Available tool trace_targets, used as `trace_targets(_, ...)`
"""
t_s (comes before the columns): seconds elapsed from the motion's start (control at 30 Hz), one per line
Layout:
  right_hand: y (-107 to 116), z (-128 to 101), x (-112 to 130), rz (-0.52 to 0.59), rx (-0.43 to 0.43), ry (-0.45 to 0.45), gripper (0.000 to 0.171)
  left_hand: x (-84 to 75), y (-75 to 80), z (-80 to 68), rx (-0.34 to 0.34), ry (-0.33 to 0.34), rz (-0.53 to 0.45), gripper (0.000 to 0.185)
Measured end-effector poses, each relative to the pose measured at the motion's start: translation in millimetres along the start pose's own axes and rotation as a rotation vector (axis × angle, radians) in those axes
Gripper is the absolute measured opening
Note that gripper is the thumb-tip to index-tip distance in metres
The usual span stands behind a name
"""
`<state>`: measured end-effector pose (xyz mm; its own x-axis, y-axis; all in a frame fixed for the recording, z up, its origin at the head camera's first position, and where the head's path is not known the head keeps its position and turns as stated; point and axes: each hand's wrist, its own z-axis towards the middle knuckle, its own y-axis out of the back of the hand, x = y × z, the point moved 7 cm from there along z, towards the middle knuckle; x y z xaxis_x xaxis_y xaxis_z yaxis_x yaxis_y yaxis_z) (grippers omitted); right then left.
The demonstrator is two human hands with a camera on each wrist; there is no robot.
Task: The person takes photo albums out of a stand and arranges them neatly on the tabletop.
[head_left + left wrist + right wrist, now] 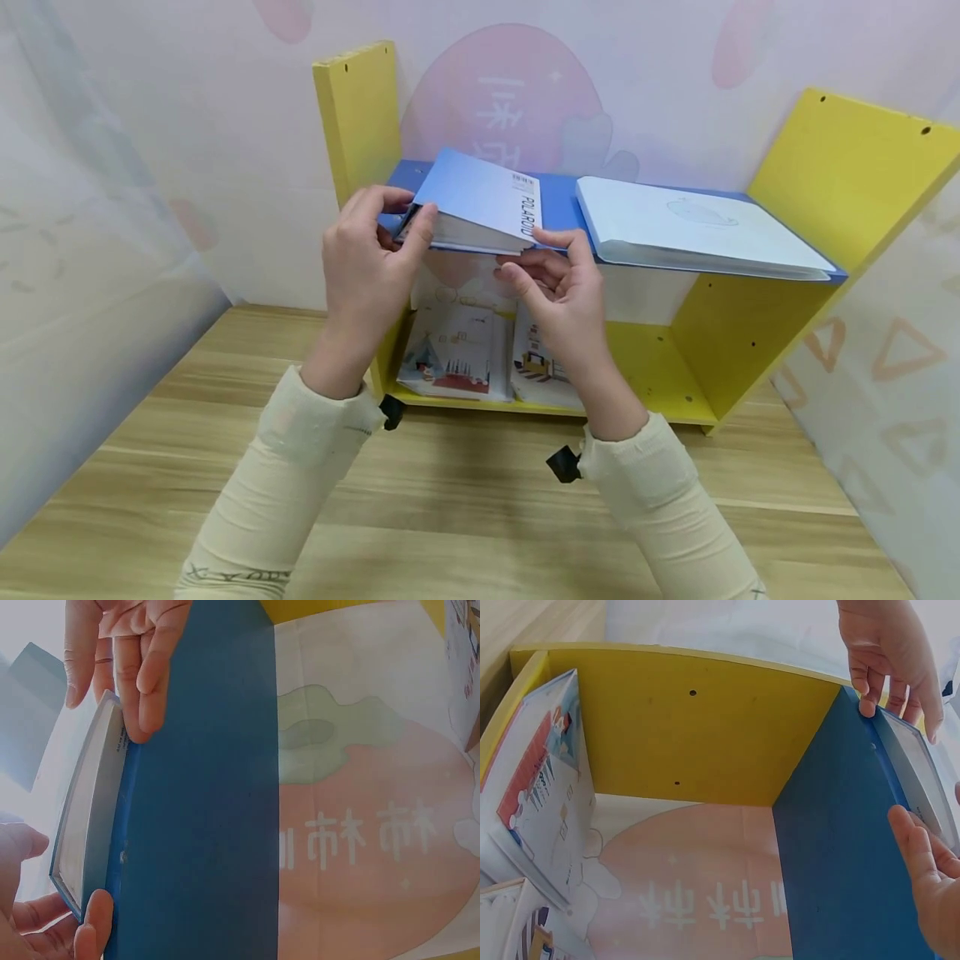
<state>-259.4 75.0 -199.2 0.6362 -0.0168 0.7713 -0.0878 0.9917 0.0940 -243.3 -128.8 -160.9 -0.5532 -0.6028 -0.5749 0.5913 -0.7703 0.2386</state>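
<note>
A blue photo album (pixel 480 193) with "POLAROID" printed along one edge lies on the left part of the blue shelf (pixel 558 200), its page edges facing front. At its left end, my left hand (pixel 371 250) grips it, thumb on the front corner and fingers around the side. My right hand (pixel 566 287) pinches its right front corner, index finger at the top edge and the thumb lower down. In the right wrist view the album (pixel 919 769) sits along the shelf's front edge between both hands.
A white album with a whale drawing (pixel 690 221) lies on the right of the blue shelf. Yellow side panels (pixel 855 183) rise at both ends. Below, illustrated books (pixel 450 354) stand on the yellow bottom board. The unit rests on a wood-grain table (pixel 465 500) before a printed backdrop.
</note>
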Motion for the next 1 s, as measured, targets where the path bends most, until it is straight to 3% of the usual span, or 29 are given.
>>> trace_targets(0.23, -3.2, -2.6, 0.3, 0.042, 0.02, -0.015, 0.048, 0.0, 0.5, -3.1, -0.023, 0.035, -0.002, 0.037)
trace_targets(0.7, -2.8, -6.1, 4.5, 0.057, -0.016, 0.007, 0.038, -2.4, 0.1, -8.5, -0.104, 0.112, -0.001, 0.038)
trace_targets(1.0, -2.8, -7.1, 3.7, 0.053, -0.032, 0.0, 0.032, -5.2, 2.4, -9.9, -0.113, 0.103, -0.062, 0.035)
